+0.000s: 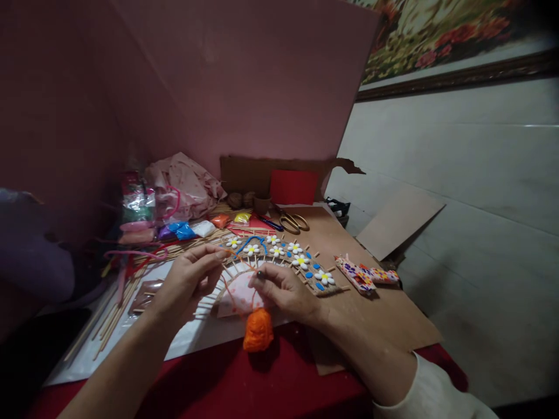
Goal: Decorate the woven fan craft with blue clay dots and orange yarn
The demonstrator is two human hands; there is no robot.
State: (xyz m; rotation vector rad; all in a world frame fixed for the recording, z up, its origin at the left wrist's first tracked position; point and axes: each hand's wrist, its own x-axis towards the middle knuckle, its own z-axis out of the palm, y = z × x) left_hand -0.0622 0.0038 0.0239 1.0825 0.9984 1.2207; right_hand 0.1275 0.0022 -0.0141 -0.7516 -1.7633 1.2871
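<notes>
Orange yarn strand [227, 289] is pinched tight between both hands, left hand [188, 283] and right hand [283, 291], above the stick-woven fan frame [279, 259], yarn ball [258, 330] below.

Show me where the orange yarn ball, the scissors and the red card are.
orange yarn ball [258, 330], head view, middle of the ball.
scissors [293, 223], head view, on the handle loops.
red card [293, 187], head view, centre of its face.

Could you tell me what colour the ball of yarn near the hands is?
The yarn ball is orange, seen in the head view.
</notes>
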